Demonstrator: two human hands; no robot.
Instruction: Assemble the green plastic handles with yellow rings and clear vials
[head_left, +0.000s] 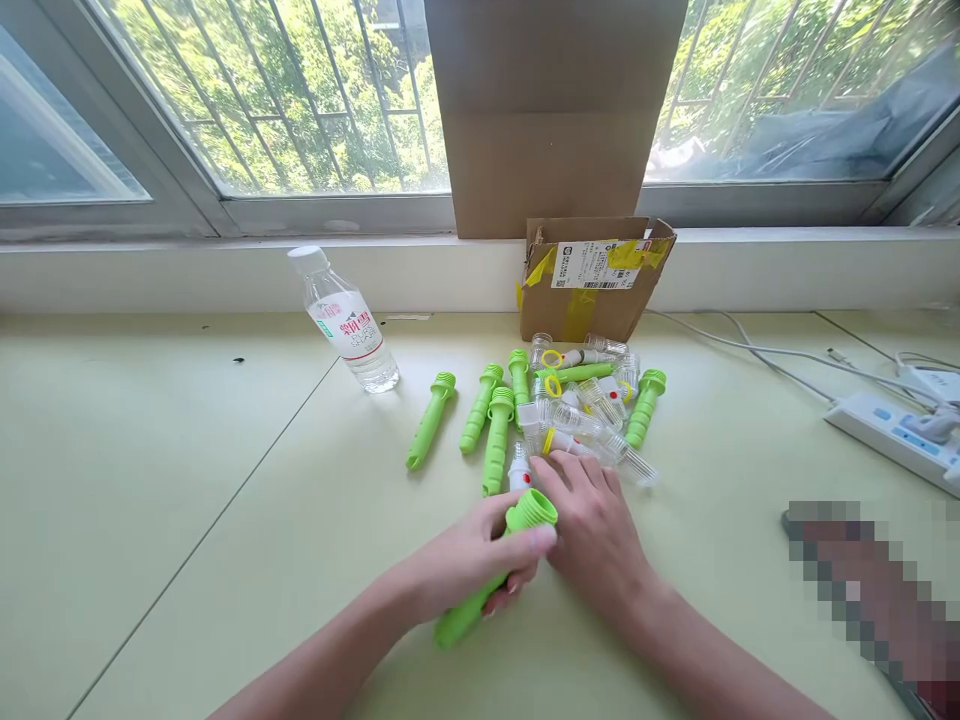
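My left hand (480, 560) is closed around a bright green ridged plastic tube (469, 618). Its open threaded end (532, 508) points up and away from me. Close beside it, my right hand (596, 520) reaches to the near edge of a pile of clear plastic tubes (592, 430). The right fingers are bent downward, and whatever they grip is hidden beneath them. A white tip piece with a red dot (520, 470) lies by the right index finger. Just past the fingertips is a white piece with a yellow ring (564, 441).
Several green tubes (431, 420) lie left of the pile, another (646, 408) at its right. Behind stands a cardboard box (581, 300). A water bottle (352, 325) is back left. A power strip (892, 435) with cables and a pixelated object (870, 600) are at right.
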